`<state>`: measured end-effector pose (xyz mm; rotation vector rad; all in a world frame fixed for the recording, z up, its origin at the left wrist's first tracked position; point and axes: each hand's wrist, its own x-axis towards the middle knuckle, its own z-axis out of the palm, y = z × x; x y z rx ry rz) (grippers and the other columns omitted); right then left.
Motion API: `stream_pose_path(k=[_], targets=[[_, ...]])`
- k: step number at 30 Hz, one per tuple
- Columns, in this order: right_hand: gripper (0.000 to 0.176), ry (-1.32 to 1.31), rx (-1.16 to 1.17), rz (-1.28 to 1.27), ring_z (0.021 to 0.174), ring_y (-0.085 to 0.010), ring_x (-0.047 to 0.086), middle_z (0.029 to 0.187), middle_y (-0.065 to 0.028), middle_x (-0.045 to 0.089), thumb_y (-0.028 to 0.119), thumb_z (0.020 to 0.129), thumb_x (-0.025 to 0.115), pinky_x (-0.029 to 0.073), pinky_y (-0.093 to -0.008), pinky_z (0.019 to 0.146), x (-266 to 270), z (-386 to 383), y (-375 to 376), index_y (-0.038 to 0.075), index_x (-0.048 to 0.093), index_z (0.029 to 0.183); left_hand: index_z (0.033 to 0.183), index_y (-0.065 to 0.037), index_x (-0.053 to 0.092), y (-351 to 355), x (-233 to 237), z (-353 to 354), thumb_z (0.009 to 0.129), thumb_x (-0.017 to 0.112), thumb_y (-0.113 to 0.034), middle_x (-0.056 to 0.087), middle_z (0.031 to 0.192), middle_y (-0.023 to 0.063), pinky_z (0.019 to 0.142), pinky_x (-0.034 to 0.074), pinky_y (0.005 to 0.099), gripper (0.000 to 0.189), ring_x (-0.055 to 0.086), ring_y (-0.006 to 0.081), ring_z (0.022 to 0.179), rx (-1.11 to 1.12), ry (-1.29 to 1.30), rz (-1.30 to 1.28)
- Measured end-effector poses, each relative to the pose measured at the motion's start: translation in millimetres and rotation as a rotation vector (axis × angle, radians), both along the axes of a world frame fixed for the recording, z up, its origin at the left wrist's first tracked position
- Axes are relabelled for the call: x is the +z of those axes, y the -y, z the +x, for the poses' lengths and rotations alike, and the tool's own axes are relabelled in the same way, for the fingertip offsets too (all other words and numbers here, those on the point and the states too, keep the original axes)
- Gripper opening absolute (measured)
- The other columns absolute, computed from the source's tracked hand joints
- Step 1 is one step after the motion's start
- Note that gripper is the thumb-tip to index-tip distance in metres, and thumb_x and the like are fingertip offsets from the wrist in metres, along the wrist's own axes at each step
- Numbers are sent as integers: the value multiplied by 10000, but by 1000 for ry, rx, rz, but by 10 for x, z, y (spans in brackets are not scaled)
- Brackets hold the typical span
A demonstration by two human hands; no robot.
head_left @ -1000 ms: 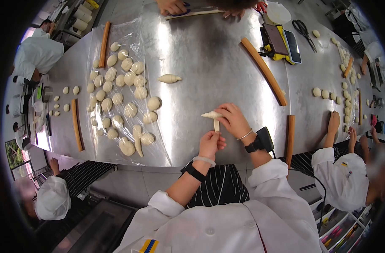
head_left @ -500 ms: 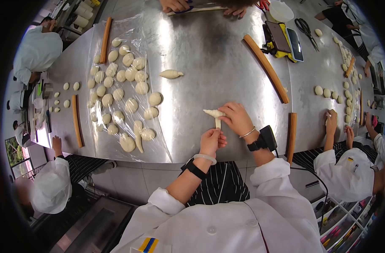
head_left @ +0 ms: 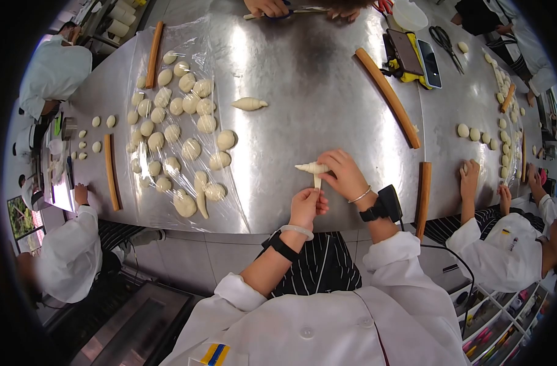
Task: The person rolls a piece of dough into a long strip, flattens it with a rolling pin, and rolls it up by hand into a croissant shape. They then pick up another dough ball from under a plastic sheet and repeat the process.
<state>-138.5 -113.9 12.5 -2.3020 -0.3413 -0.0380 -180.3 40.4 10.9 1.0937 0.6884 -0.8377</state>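
Since the earlier frame, most of what I register is the view itself sliding slightly; a co-worker's sleeve (head_left: pixel 85 222) at near left has come up toward the table edge, while the two working hands keep nearly the same pose.

Just beyond the near edge, held up over the tabletop (head_left: pixel 327 110), I have a dough roll (head_left: pixel 311 168) with its pointed end toward the left. The right hand (head_left: pixel 341 171) has its fingers closed around the right end of the roll. The left hand (head_left: pixel 306 206), nearer the body, pinches the lower end of the tail (head_left: pixel 317 181) that hangs from it. I judge that this opposed grip keeps the strip straight and lightly taut.

A shaped piece (head_left: pixel 250 104) lies alone farther left. Beyond it, dough balls (head_left: pixel 191 149) sit under and along a clear plastic sheet (head_left: pixel 226 201), probably so that they don't dry out. One rolling pin (head_left: pixel 154 55) lies at the sheet's far left, perhaps weighing it down; another pin (head_left: pixel 424 198) rests near right, by the table edge.

For containers, I see a white bowl (head_left: pixel 409 15) at far right, its contents unreadable to me, and a compartmented rack (head_left: pixel 504 326) at near right holding small coloured items I can't identify.
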Motion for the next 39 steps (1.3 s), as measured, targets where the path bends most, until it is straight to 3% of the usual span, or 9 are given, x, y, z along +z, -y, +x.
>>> stream_pose_path(k=[8, 21, 29, 39], targets=[[163, 41, -5, 85, 870, -283, 522, 926, -85, 581, 61, 766, 617, 444, -373, 779, -42, -38, -2, 40, 590, 926, 910, -30, 570, -16, -16, -25, 939, 479, -186, 590, 722, 45, 532, 462, 230, 182, 568, 123, 585, -5, -17, -5], [225, -1, 3, 35, 909, -275, 528, 973, -80, 591, 31, 738, 636, 452, -356, 807, -34, -92, -9, 27, 619, 963, 927, -20, 575, -48, -18, -55, 922, 477, -140, 593, 729, 48, 525, 459, 224, 156, 574, 123, 585, -9, -18, -15], [216, 20, -24, 33, 900, -266, 526, 961, -66, 583, 58, 740, 640, 445, -365, 796, -29, -154, -32, 42, 621, 954, 923, -22, 601, -64, -35, -77, 941, 509, -220, 625, 765, 47, 490, 440, 214, 219, 565, 106, 565, -61, -19, 30], [237, 11, -15, 13, 906, -275, 529, 980, -84, 585, 33, 749, 635, 449, -353, 805, -12, -168, -28, 31, 620, 986, 932, -6, 607, -57, -43, -105, 941, 510, -205, 631, 774, 53, 494, 440, 212, 221, 557, 100, 565, -51, -12, 57]])
